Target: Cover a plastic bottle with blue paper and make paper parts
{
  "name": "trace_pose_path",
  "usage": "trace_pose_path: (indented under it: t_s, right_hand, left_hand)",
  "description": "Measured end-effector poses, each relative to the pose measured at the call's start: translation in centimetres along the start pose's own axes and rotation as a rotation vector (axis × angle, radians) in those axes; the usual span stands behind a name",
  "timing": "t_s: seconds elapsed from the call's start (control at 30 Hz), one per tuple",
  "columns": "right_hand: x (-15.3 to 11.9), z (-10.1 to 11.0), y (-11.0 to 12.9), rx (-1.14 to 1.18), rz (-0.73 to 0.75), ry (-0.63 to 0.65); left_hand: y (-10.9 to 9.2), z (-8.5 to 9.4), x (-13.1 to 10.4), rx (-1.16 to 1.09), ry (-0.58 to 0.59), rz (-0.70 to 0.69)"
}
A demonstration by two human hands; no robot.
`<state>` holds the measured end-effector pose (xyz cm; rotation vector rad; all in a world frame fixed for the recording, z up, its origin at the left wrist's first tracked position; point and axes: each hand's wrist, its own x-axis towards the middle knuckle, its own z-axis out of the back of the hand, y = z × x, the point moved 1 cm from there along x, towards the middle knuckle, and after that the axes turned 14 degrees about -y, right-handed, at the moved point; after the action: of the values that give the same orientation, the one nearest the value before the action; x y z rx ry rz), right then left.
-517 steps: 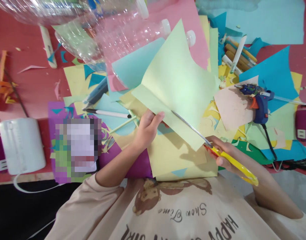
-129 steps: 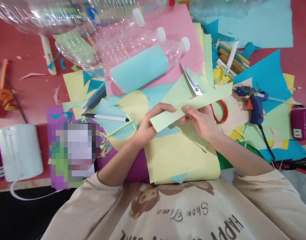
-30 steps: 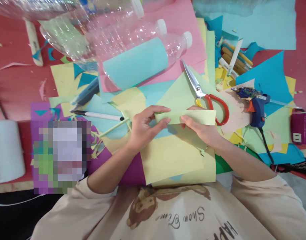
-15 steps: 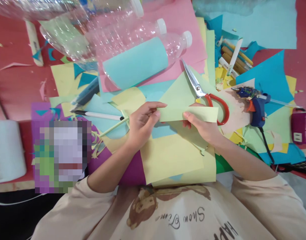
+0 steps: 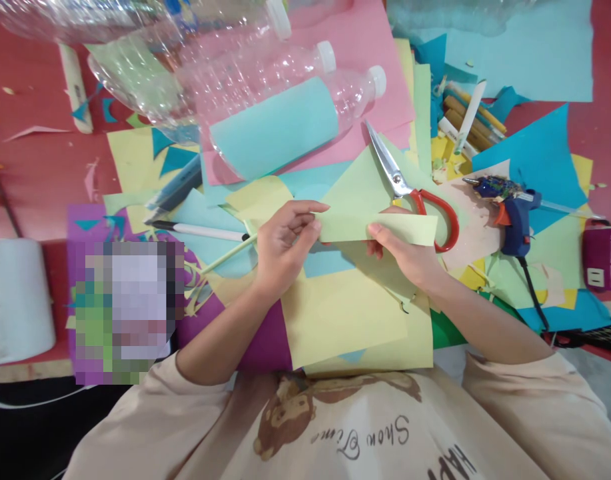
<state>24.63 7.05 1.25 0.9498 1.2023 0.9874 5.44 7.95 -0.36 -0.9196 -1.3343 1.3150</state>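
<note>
A pale green strip of paper [image 5: 344, 227] is stretched between my two hands above the paper-strewn table. My left hand [image 5: 289, 241] pinches its left end between thumb and fingers. Nearer the right end, my right hand [image 5: 402, 250] grips the strip with the thumb on top and the fingers underneath. Just beyond my right hand lie scissors [image 5: 396, 181] with red handles, blades spread apart and pointing away; the strip's end covers part of a handle. Farther off, a clear plastic bottle [image 5: 358, 100] wrapped in light blue paper [image 5: 278, 130] rests on pink paper.
A blue glue gun [image 5: 514, 213] with its cord lies at right, near a purple box [image 5: 604, 259]. Markers [image 5: 468, 120] sit at upper right. More clear bottles [image 5: 255, 73] lie at upper left. A white pen [image 5: 208, 231] and a white roll [image 5: 18, 300] are on the left.
My hands hold the same strip in nearly the same pose. The whole view has shifted very slightly; nothing was picked up or let go.
</note>
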Motion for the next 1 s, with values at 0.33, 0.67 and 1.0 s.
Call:
trace_pose_path:
  t_s: [0.33,0.67,1.0]
  right_hand:
    - [-0.01,-0.04,-0.05,0.020,0.004,0.012]
    - [0.09,0.13,0.18,0.007,-0.035,-0.006]
    - [0.16,0.16,0.08,-0.027,-0.034,-0.034]
  left_hand:
    - [0.09,0.13,0.02,0.044,0.016,-0.026]
    - [0.16,0.19,0.16,0.036,0.056,0.013]
    - [0.96,-0.03,0.06,0.105,0.022,-0.146]
